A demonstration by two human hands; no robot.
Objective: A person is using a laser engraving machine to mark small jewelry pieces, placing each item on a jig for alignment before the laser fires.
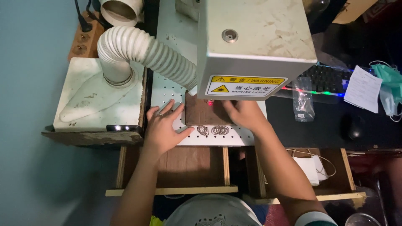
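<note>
My left hand (163, 127) lies flat with fingers spread on the white perforated work plate (167, 94), a ring on one finger. My right hand (242, 114) reaches under the grey machine head (255, 37) and rests on a brown wooden board (200, 114); its fingertips are hidden under the head, so any small thing in them cannot be made out. Several thin metal rings (213, 130) lie in a loose pile on the plate's front edge between the two hands. A small red light spot (209, 102) shows on the board.
A white ribbed hose (146, 52) runs from a white fume box (100, 96) at the left toward the machine head. A lit keyboard (324, 79), a small plastic bag (302, 102), a paper sheet (363, 88) and a face mask (387, 83) lie at the right. Wooden shelves (176, 167) sit below.
</note>
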